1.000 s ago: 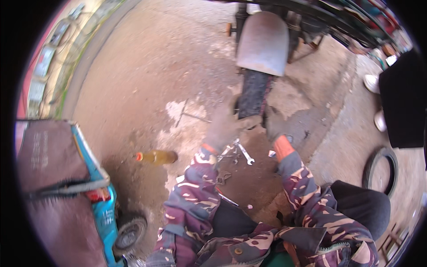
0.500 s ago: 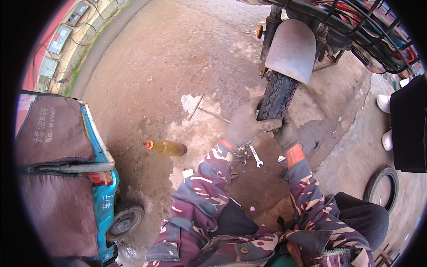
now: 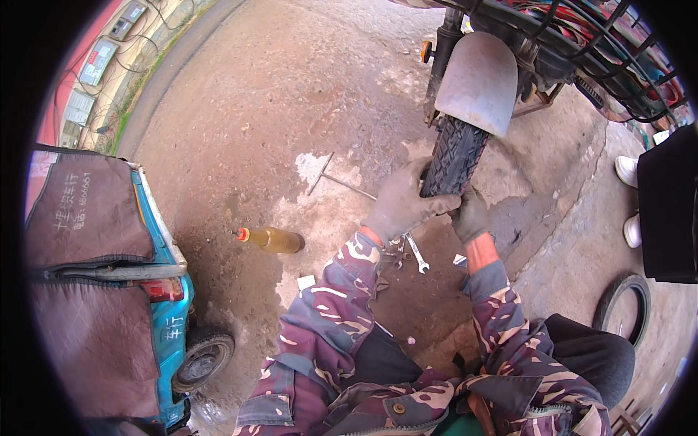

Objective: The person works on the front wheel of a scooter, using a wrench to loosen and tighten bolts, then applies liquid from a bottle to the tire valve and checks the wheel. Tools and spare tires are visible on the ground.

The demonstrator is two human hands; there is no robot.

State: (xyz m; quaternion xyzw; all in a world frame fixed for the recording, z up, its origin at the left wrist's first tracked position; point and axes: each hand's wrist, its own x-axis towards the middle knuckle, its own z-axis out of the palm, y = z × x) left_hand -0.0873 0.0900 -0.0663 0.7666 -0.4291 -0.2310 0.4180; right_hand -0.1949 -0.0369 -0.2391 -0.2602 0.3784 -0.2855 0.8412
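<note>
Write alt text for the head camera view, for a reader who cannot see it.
Two gloved hands, left hand and right hand, grip the treaded rear tyre of a vehicle under its grey mudguard. Wrenches, a T-handle tool and an amber bottle lie on the stained concrete ground.

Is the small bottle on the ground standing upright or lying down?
Lying down: the bottle of amber liquid rests on its side on the dirt ground, orange cap pointing left.
</note>
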